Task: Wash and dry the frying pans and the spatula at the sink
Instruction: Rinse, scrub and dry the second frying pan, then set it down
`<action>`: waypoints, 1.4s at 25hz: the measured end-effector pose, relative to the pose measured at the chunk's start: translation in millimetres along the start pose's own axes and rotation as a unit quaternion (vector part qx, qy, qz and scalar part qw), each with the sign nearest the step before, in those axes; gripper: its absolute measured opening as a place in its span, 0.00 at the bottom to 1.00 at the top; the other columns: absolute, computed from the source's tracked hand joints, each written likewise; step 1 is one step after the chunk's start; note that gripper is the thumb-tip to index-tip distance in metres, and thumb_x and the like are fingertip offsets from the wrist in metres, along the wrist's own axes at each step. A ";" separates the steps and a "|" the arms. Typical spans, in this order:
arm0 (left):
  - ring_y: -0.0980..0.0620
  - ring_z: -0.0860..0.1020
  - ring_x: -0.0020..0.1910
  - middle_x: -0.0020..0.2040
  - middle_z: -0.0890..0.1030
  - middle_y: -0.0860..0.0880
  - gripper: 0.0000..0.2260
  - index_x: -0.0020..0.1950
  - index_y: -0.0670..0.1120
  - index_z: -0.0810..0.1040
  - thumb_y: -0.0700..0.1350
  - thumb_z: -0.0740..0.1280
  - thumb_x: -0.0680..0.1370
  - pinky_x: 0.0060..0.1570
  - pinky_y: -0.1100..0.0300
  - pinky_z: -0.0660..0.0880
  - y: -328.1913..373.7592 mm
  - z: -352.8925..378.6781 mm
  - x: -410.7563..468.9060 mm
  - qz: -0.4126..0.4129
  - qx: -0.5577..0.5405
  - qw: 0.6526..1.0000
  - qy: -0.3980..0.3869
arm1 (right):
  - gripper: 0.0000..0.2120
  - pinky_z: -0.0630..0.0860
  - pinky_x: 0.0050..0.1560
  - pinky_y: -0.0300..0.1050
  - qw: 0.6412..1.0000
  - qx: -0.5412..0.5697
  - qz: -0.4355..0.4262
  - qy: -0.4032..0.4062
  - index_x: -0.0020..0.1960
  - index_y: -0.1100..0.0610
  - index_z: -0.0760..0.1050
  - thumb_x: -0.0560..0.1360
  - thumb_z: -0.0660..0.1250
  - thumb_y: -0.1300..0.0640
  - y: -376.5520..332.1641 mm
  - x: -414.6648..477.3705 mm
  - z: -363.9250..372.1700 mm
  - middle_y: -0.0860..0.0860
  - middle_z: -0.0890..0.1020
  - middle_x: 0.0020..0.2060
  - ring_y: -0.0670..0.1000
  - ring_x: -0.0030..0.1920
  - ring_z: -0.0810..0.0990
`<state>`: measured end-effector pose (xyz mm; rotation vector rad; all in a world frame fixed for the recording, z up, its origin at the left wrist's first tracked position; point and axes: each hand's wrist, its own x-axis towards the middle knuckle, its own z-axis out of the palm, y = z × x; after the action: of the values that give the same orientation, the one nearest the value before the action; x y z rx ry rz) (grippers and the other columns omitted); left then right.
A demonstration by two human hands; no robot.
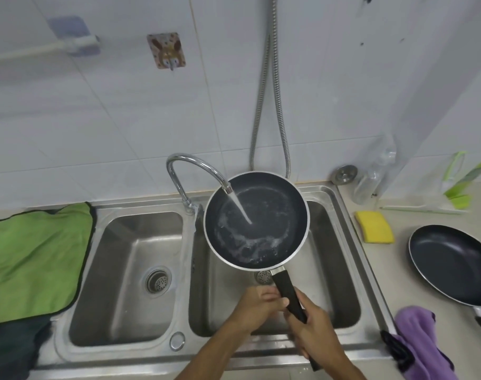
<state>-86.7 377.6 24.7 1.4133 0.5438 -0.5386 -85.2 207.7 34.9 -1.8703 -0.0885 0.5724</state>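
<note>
A dark frying pan [283,204] with a pale rim sits at the centre of the frame, held level above the right basin [340,270] of a steel double sink; its black handle [287,292] runs down towards the lower edge of the frame. Both hands are closed round that handle: the left hand [261,301] grips it from the left side, nearer the pan, with fingers curled against it; the right hand [314,329] wraps it just below. A curved chrome tap [179,164] arches over from the left, and its stream of water [239,208] falls into the middle of the pan, where a ring of foamy water lies. On the bench [398,272] at the right edge of the frame rests a second frying pan [450,264]; a yellow sponge [374,227] lies near it, towards the sink; a purple cloth [417,341] is bunched at lower right; a green cloth [34,259] is spread at the left.
</note>
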 end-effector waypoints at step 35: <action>0.48 0.83 0.54 0.58 0.82 0.44 0.14 0.55 0.44 0.73 0.52 0.55 0.86 0.45 0.58 0.75 154.8 -190.9 89.5 0.086 -0.263 0.913 0.300 | 0.50 0.69 0.24 0.40 0.883 -0.461 -0.055 0.068 0.83 0.46 0.49 0.71 0.76 0.58 24.6 10.3 -78.4 0.49 0.80 0.31 0.46 0.22 0.70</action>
<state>75.1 578.2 69.7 1.0686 0.9622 0.2039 -47.9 134.0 29.5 -2.8031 -0.4348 0.3241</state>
